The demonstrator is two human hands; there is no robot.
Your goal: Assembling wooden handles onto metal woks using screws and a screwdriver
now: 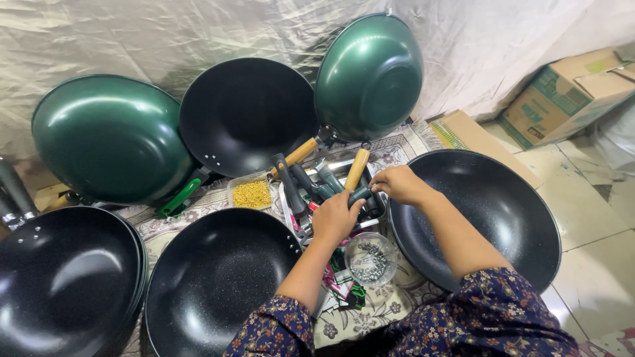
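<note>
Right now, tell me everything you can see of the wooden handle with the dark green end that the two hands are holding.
The wooden handle with the dark green end is a short, light-brown rod that looks like wood, fitted at its near end with a dark green, plastic-looking grip. It tilts up and away over a metal tray of similar handles. The left hand touches the green end from below; the right hand pinches it from the side. Its far tip points toward a green wok.

black speckled wok (pixel 218 284) left of clear round bowl of screws (pixel 371 259) | metal tray of handles (pixel 311 188) behind bowl | second black speckled wok (pixel 503 211) right
</note>
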